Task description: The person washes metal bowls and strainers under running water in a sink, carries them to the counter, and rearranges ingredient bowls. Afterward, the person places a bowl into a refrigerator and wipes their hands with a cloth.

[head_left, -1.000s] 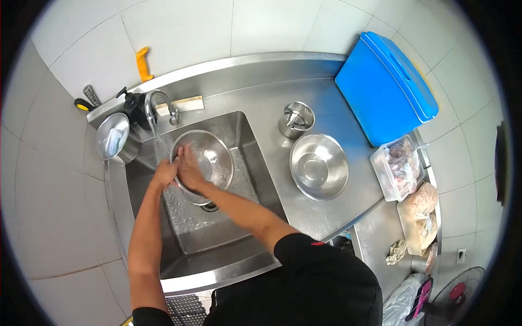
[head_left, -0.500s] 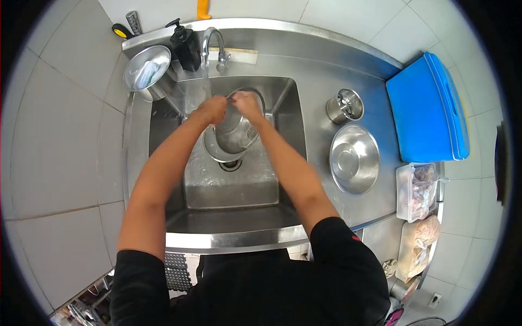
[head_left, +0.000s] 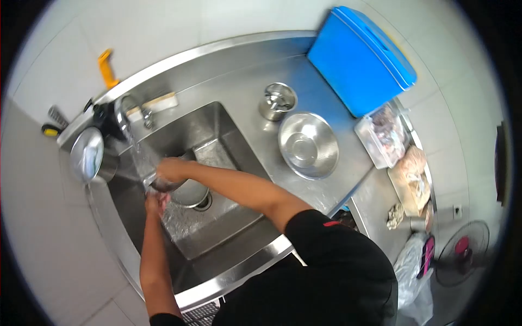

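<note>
Head view, left hand [head_left: 156, 202] and right hand [head_left: 173, 169] clamped on tilted bowl [head_left: 166, 186], running water [head_left: 135, 148], sink [head_left: 220, 232]

Ok so, held bowl [head_left: 165, 185]: shiny metal, looks wet, tipped way over on its side between left hand [head_left: 157, 202] and right hand [head_left: 173, 169]. Rim's pretty much in left hand's grip, right hand's right up against it. Most of it's hidden and kinda blurry, so can't tell full shape. Lower bowl [head_left: 191, 194]: also round, silvery metal, sits below right hand, just right of left hand, partly covered.
</note>
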Available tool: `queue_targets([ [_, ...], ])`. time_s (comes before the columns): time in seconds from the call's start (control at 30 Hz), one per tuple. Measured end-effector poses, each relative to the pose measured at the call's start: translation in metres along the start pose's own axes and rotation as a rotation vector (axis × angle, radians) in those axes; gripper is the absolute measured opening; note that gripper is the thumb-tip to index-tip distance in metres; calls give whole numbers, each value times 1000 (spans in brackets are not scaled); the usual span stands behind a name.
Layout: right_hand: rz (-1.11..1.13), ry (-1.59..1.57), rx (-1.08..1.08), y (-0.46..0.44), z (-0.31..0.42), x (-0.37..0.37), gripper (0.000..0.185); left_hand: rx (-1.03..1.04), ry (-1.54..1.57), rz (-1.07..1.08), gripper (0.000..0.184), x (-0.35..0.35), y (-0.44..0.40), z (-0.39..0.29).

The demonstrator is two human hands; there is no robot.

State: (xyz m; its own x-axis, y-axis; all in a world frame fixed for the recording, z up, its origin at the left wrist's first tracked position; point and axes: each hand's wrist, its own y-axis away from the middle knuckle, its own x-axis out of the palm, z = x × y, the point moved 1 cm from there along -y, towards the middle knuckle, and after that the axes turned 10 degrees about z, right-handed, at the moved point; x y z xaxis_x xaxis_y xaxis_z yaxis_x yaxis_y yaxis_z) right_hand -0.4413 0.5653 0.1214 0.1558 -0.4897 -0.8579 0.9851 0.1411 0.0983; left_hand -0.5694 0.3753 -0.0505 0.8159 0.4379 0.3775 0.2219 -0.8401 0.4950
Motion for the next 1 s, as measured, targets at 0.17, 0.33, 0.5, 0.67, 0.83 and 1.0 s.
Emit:
queue_targets([
  [0.17,135,20,125,-53,-6,-13,19,-280,85,-414,61,14,8,36],
  [0.33,-215,227,-59,-71,-31,63,14,-514,-193,-393,54,-20,-1,81],
  [0.5,-232,98,318,14,19,22,9,-637,-291,-234,45,-12,-41,102],
  [0.67,-318,-169,542,92,52,-3,11,-551,-403,-184,40,5,-89,105],
  [0.83,-472,-300,627,177,90,-51,15,-410,-754,-182,36,6,-79,73],
  [1.0,-741,-412,471,279,145,-119,17,-119,-1425,-157,31,23,-37,-10],
])
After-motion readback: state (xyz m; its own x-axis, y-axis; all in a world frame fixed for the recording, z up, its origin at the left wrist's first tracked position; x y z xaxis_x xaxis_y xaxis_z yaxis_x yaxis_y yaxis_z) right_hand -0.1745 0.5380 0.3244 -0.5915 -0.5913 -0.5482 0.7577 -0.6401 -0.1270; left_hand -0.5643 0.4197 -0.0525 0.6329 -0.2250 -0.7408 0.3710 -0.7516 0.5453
